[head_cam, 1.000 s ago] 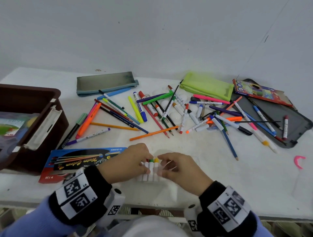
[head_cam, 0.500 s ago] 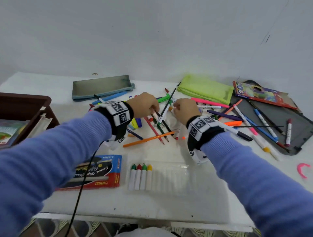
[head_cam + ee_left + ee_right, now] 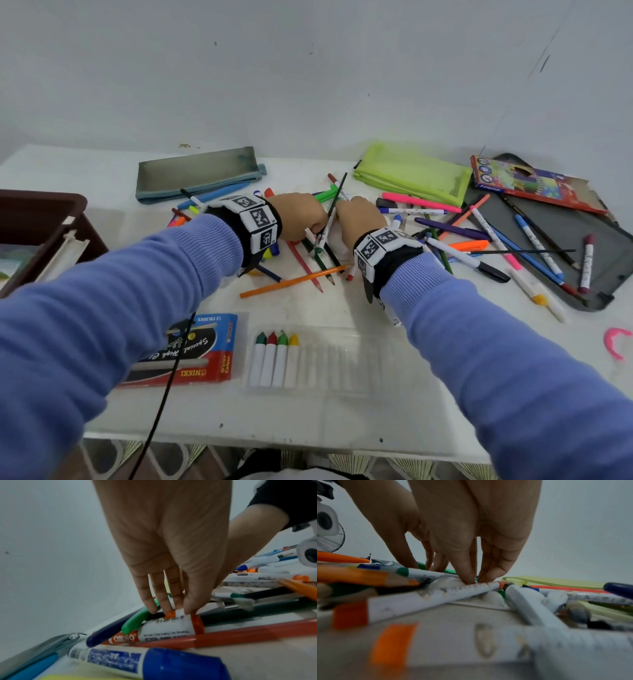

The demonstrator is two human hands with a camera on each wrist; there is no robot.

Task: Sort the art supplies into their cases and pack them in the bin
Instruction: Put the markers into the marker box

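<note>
Art supplies [image 3: 342, 236], loose pens, markers and pencils, lie heaped at the middle of the white worktop [image 3: 342, 418]; in the head view both hands reach into the heap, the left hand [image 3: 301, 216] and right hand [image 3: 359, 219] close together, while a clear tray [image 3: 318, 359] near the front edge holds four crayons. From the left wrist, the fingertips [image 3: 169, 609] pinch a white, orange-banded marker [image 3: 164, 628] wedged under a green pen [image 3: 137, 619]. From the right wrist, thumb and fingers pinch a thin white pen [image 3: 436, 596] crossed by an orange pencil [image 3: 368, 577]. Lifting either piece may drag its crossed neighbours, likely rolling them toward the worktop edge, or the pinch may slip on the smooth barrels.
</note>
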